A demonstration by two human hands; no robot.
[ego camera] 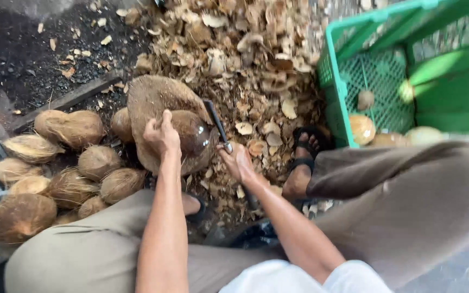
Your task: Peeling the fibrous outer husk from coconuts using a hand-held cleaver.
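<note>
My left hand (161, 134) grips a brown coconut (191, 130) and holds it down on a round wooden chopping block (150, 97). My right hand (238, 161) is closed around the handle of a dark heavy knife (215, 122), whose blade rests against the coconut's right side. Both forearms reach forward between my knees, which are in grey-brown trousers.
A pile of several husked coconuts (69, 182) lies on the ground to the left. A heap of shell chips (245, 59) spreads behind the block. A green plastic crate (408, 70) at right holds peeled coconuts (362, 129). My sandalled foot (302, 163) is beside it.
</note>
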